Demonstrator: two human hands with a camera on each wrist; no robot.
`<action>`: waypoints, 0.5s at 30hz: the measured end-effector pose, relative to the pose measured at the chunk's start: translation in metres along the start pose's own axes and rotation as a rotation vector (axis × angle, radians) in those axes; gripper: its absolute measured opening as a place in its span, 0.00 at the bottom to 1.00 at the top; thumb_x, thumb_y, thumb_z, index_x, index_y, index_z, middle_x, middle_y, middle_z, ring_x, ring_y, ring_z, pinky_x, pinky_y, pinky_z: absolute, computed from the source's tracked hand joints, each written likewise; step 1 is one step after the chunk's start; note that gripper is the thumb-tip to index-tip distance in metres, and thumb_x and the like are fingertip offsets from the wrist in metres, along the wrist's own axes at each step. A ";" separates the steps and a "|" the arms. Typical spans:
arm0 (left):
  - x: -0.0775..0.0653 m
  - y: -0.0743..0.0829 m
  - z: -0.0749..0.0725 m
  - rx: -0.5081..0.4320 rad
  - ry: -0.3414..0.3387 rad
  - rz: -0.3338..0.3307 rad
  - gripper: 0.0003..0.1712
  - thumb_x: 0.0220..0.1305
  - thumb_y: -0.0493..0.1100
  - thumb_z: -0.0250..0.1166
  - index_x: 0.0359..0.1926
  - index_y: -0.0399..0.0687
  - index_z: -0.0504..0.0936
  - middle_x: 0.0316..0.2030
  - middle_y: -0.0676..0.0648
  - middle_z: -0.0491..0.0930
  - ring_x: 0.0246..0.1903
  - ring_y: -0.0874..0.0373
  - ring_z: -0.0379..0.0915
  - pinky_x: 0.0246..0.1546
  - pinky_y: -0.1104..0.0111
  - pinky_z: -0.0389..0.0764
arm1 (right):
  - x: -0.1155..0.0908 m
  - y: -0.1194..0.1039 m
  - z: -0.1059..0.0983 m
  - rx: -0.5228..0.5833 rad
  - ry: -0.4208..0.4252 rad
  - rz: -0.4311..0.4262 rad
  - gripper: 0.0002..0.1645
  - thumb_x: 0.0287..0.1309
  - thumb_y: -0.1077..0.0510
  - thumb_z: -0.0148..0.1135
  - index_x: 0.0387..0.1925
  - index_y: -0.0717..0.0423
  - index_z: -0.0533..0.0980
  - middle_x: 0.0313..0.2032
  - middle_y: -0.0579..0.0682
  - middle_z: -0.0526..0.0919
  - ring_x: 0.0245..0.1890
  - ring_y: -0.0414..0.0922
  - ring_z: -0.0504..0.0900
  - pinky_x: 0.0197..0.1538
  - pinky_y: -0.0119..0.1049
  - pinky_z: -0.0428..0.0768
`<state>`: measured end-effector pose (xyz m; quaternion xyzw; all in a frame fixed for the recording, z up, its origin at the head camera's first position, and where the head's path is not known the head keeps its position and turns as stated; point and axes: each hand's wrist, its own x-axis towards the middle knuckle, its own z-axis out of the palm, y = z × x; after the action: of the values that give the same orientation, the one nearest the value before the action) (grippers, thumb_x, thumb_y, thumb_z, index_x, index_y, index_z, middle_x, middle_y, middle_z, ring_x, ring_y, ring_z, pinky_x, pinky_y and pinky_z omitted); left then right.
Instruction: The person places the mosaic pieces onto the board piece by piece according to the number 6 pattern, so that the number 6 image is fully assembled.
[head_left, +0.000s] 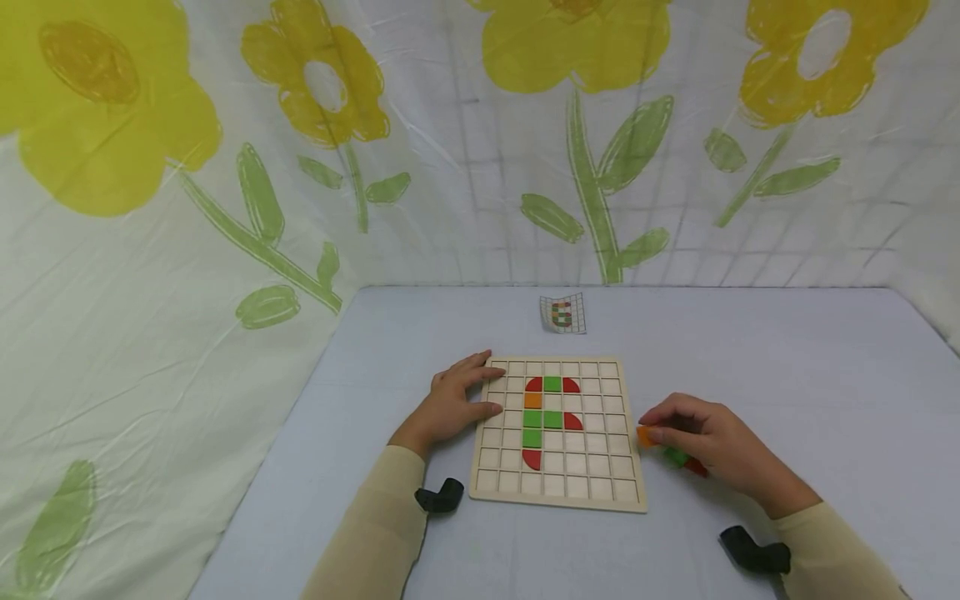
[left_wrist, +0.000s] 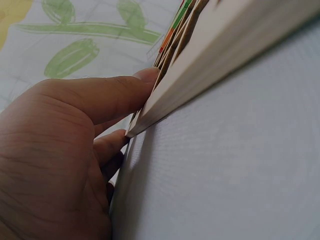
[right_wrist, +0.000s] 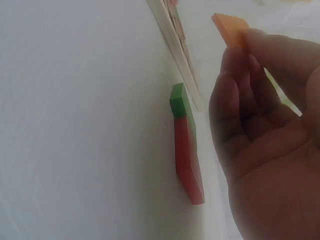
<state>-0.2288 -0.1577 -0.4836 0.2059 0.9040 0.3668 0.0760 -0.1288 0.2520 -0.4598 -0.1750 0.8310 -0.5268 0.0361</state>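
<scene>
A wooden grid board (head_left: 592, 492) lies flat on the table. Its cells hold several green square tiles (head_left: 532, 438), several red quarter-round tiles (head_left: 532, 459) and an orange square tile (head_left: 532, 401). My left hand (head_left: 448, 402) rests on the board's left edge, fingers extended, with the thumb (left_wrist: 115, 95) over the rim. Beyond the board's right edge, my right hand (head_left: 708, 437) pinches another orange tile (right_wrist: 230, 29) between thumb and fingers. Beneath that hand, a loose green tile (right_wrist: 178, 100) and a loose red tile (right_wrist: 187, 160) lie on the table, touching end to end.
Behind the board lies a small printed card (head_left: 562, 314) with a coloured grid pattern. A white cloth printed with yellow flowers (head_left: 573, 42) hangs beyond the table's far edge. Black wrist mounts (head_left: 755, 552) sit at both sleeves.
</scene>
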 end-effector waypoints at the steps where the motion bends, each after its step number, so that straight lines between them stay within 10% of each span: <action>1: 0.000 0.000 0.000 -0.002 0.000 0.000 0.35 0.68 0.51 0.78 0.74 0.59 0.81 0.83 0.56 0.59 0.83 0.56 0.45 0.78 0.51 0.43 | 0.000 -0.001 0.000 0.000 -0.001 0.002 0.08 0.73 0.64 0.71 0.50 0.54 0.87 0.47 0.47 0.87 0.44 0.43 0.85 0.46 0.33 0.84; 15: -0.001 -0.001 -0.001 -0.021 -0.001 0.008 0.35 0.68 0.52 0.78 0.74 0.60 0.81 0.83 0.56 0.59 0.83 0.57 0.45 0.78 0.50 0.42 | 0.000 -0.006 0.008 0.069 -0.043 0.010 0.08 0.74 0.63 0.69 0.51 0.56 0.85 0.46 0.52 0.87 0.34 0.48 0.82 0.29 0.37 0.79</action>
<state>-0.2287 -0.1593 -0.4840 0.2091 0.8993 0.3763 0.0772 -0.1255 0.2424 -0.4582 -0.1806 0.8122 -0.5512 0.0626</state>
